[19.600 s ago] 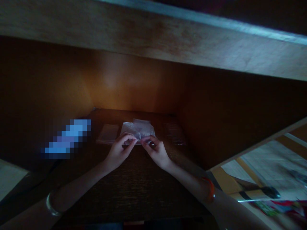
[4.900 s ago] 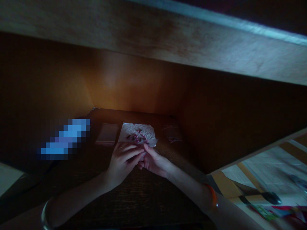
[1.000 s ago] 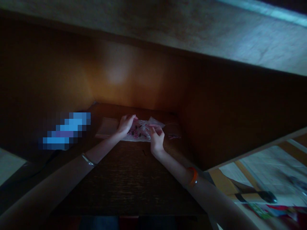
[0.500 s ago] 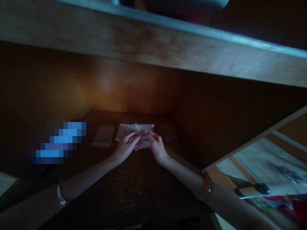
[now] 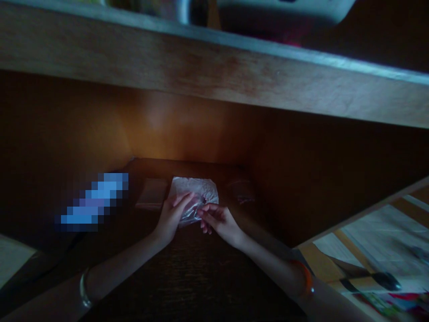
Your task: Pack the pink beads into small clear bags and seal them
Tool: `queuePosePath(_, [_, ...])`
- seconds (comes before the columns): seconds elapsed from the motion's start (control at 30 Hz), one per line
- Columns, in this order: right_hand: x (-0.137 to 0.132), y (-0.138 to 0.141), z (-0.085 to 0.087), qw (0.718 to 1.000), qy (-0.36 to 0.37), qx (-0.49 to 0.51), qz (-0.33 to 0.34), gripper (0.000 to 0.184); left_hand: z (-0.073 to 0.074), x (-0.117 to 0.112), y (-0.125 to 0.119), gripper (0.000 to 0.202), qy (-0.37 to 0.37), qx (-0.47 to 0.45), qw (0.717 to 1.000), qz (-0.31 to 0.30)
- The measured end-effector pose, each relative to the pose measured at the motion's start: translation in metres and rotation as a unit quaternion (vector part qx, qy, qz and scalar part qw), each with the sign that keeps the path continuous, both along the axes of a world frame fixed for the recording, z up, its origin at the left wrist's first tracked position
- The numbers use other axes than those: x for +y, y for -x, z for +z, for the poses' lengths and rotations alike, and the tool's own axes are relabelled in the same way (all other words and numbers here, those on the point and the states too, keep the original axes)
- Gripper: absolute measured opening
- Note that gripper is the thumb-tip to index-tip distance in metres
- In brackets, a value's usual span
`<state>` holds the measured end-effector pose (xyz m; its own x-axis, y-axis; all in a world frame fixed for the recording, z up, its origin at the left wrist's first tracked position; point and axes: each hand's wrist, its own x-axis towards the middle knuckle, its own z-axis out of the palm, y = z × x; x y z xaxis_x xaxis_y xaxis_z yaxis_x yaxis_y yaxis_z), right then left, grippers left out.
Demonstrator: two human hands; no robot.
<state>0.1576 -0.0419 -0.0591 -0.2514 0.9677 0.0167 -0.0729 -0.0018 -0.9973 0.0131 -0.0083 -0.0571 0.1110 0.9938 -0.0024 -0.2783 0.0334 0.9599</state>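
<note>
A pixelated blue shape [image 5: 94, 201] lies far left, above the bangle [image 5: 84, 288]. Next comes a pale stack [image 5: 151, 194], just beside the left hand [image 5: 170, 217], which touches the clear bag [image 5: 190, 215]; whether it grips, I cannot tell. The bag overlaps the paper [image 5: 192, 183], partly hidden by both hands. The right hand [image 5: 219, 219] pinches the bag's edge. Rightward lies a dim packet [image 5: 243, 190], then the side wall [image 5: 328, 174].
</note>
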Motion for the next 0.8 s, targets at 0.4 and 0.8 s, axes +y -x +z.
queuePosePath(0.4, [0.003,-0.001,-0.006,0.997,-0.019,-0.004,-0.08,0.035,0.005,0.005,0.006,0.029,-0.034,-0.014,0.998,0.059])
queuePosePath(0.8, [0.009,-0.007,-0.005,0.974,-0.081,0.076,-0.197,0.029,0.003,-0.017,-0.006,0.019,-0.071,0.08,0.994,-0.032])
